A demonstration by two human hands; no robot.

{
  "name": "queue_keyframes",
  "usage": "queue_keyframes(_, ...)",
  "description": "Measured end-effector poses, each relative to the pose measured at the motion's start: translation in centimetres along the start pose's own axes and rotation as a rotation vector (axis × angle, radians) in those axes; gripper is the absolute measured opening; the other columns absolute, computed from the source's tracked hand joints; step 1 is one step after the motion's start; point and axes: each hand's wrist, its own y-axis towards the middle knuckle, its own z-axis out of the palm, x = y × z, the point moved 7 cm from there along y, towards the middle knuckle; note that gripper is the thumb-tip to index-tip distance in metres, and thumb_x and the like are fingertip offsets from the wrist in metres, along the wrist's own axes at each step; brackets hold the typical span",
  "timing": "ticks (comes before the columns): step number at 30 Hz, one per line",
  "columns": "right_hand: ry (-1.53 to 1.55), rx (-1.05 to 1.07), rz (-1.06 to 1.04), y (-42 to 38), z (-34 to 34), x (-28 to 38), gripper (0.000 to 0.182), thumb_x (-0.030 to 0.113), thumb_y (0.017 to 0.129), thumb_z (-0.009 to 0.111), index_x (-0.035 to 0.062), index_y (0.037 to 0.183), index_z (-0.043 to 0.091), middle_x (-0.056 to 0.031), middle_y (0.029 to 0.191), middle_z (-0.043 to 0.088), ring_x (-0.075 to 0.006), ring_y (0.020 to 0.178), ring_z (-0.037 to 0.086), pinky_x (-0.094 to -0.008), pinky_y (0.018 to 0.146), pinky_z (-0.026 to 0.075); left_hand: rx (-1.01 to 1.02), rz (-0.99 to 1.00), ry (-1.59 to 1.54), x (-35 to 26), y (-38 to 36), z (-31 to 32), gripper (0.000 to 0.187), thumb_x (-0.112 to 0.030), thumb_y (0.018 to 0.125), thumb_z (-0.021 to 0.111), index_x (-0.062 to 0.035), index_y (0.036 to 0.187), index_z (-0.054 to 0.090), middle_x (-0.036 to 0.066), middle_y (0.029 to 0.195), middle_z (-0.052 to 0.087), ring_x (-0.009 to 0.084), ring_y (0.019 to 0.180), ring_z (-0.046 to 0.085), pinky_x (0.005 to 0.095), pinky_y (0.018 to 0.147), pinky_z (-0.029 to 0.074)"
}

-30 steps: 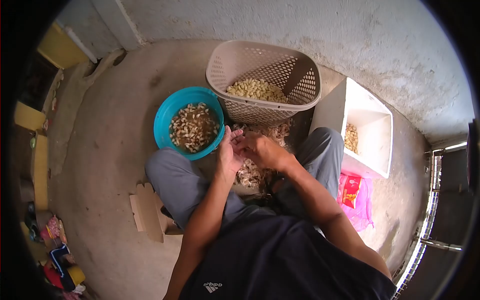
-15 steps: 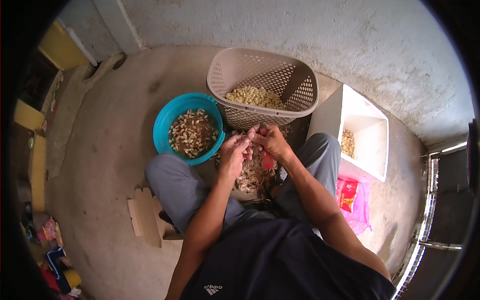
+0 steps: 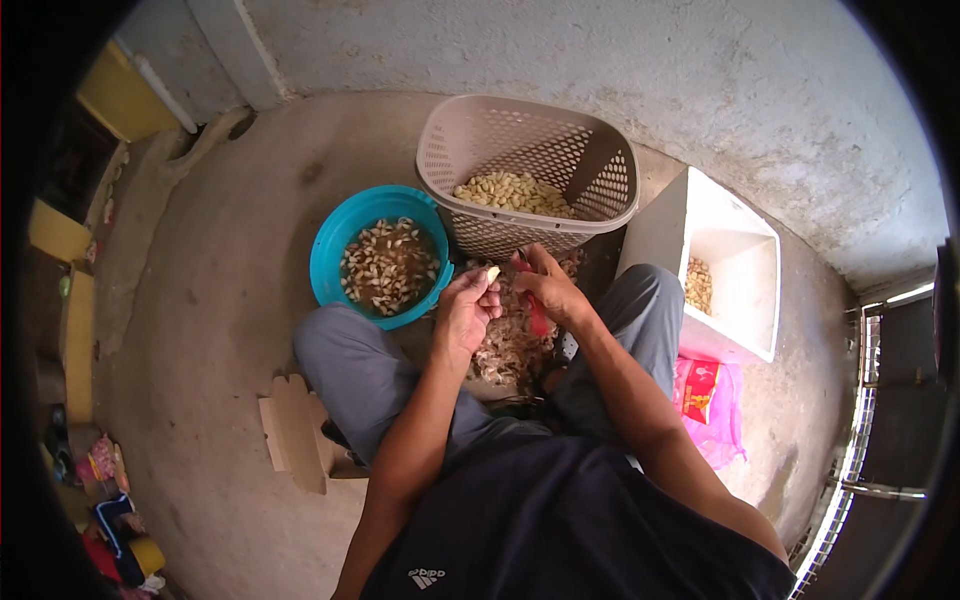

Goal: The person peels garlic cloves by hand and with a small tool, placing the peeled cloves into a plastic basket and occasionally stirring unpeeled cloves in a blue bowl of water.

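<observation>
A pale garlic clove [image 3: 493,273] is pinched between the thumb and fingers of my left hand [image 3: 465,312]. Close beside it, my right hand [image 3: 555,290] is closed around a small red-handled tool [image 3: 538,318], whose working end I cannot make out clearly. Under both hands lies a heap of papery skins [image 3: 505,350]. To the left, a teal basin [image 3: 325,235] holds many cloves in brownish water. Just beyond my hands stands a beige perforated basket [image 3: 590,225] with pale peeled cloves in its bottom.
A white foam box [image 3: 655,225] with some cloves inside leans at the right. Near my right leg lies a pink plastic bag [image 3: 725,425] with a red packet [image 3: 697,392]. Flattened cardboard [image 3: 290,435] rests by my left leg. A wall [image 3: 600,50] rises behind the basket.
My hands have drawn slightly apart, the right one shifting right with the red-handled tool. The clove in my left fingers now shows plainly.
</observation>
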Motion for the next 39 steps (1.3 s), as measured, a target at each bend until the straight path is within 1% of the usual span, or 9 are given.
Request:
queue_keyframes(1, 0.065, -0.036, -0.002, 0.3, -0.7, -0.7, 0.025, 0.019, 0.095, 0.071, 0.0030, 0.107, 0.056, -0.0021, 0.083, 0.061, -0.0097, 0.061, 0.054, -0.0277, 0.049, 0.042, -0.006, -0.001, -0.007, -0.1, 0.1, -0.3, 0.015, -0.014, 0.103, 0.058, -0.0036, 0.112, 0.063, 0.006, 0.090, 0.063, 0.0131, 0.069, 0.055, 0.0302, 0.060, 0.045)
queue_keyframes(7, -0.414, 0.162, -0.102, 1.4, -0.6, -0.1, 0.031, 0.020, 0.095, 0.070, -0.0012, 0.110, 0.054, -0.0068, 0.089, 0.060, -0.0149, 0.072, 0.056, -0.0297, 0.063, 0.047, -0.034, 0.010, 0.031, -0.7, -0.1, -0.5, 0.015, -0.015, 0.104, 0.055, -0.0037, 0.112, 0.062, 0.006, 0.087, 0.063, 0.0132, 0.066, 0.055, 0.0304, 0.058, 0.044)
queue_keyframes(10, -0.630, 0.037, -0.460, 0.3, 1.0, 1.4, 0.028, 0.020, 0.096, 0.070, -0.0030, 0.106, 0.055, -0.0114, 0.092, 0.061, -0.0196, 0.079, 0.057, -0.0332, 0.073, 0.049, -0.070, 0.033, 0.100, -0.6, -0.1, -0.4, 0.016, -0.015, 0.104, 0.055, -0.0019, 0.111, 0.062, 0.006, 0.083, 0.063, 0.0136, 0.061, 0.057, 0.0298, 0.053, 0.044)
queue_keyframes(13, -0.736, 0.093, -0.270, -0.7, 2.2, 2.5, 0.027, 0.018, 0.096, 0.070, -0.0033, 0.104, 0.056, -0.0147, 0.091, 0.060, -0.0221, 0.085, 0.058, -0.0374, 0.077, 0.050, -0.074, 0.075, 0.146, -0.7, -0.1, 0.2, 0.019, -0.014, 0.103, 0.057, 0.0018, 0.111, 0.063, 0.006, 0.079, 0.064, 0.0136, 0.056, 0.059, 0.0273, 0.046, 0.045)
queue_keyframes(14, -0.815, 0.081, -0.348, -0.9, 2.4, 3.0, 0.026, 0.017, 0.094, 0.072, -0.0044, 0.100, 0.059, -0.0145, 0.087, 0.063, -0.0196, 0.079, 0.058, -0.0372, 0.073, 0.050, -0.075, 0.085, 0.178, -0.8, -0.2, 0.4, 0.020, -0.014, 0.103, 0.058, 0.0026, 0.112, 0.063, 0.006, 0.079, 0.064, 0.0132, 0.056, 0.059, 0.0266, 0.045, 0.045)
queue_keyframes(20, -0.637, 0.138, -0.171, -0.5, 1.9, 2.5, 0.023, 0.017, 0.096, 0.071, -0.0025, 0.089, 0.061, -0.0032, 0.071, 0.061, -0.0097, 0.059, 0.051, -0.0312, 0.052, 0.044, -0.050, 0.156, 0.319, -2.0, -0.6, 1.1, 0.024, -0.018, 0.102, 0.060, 0.0042, 0.110, 0.063, 0.008, 0.079, 0.066, 0.0108, 0.053, 0.059, 0.0234, 0.041, 0.042)
queue_keyframes(23, -0.626, 0.119, -0.210, -0.9, 1.9, 2.9, 0.021, 0.017, 0.093, 0.072, -0.0019, 0.094, 0.063, -0.0131, 0.077, 0.069, -0.0205, 0.071, 0.065, -0.0380, 0.067, 0.051, -0.023, 0.164, 0.391, -2.0, -0.6, 1.0, 0.023, -0.018, 0.103, 0.059, 0.0043, 0.107, 0.063, 0.008, 0.080, 0.067, 0.0104, 0.051, 0.057, 0.0230, 0.038, 0.040)
queue_keyframes(29, -0.841, 0.130, -0.309, -0.9, 2.0, 3.2, 0.024, 0.021, 0.096, 0.067, -0.0003, 0.097, 0.058, -0.0201, 0.086, 0.070, -0.0409, 0.085, 0.068, -0.0446, 0.073, 0.052, 0.014, 0.139, 0.412, -1.5, -1.0, 1.8, 0.020, -0.017, 0.103, 0.057, 0.0032, 0.103, 0.062, 0.010, 0.077, 0.066, 0.0096, 0.047, 0.055, 0.0219, 0.036, 0.035)
queue_keyframes(39, -1.002, 0.180, -0.383, -1.3, 1.7, 4.4, 0.037, 0.035, 0.098, 0.064, -0.0009, 0.100, 0.058, -0.0260, 0.091, 0.067, -0.0436, 0.091, 0.066, -0.0485, 0.077, 0.050, 0.015, 0.070, 0.354, -1.3, -0.6, 1.2, 0.021, -0.012, 0.102, 0.057, 0.0063, 0.109, 0.064, 0.012, 0.079, 0.065, 0.0086, 0.046, 0.052, 0.0213, 0.036, 0.034)
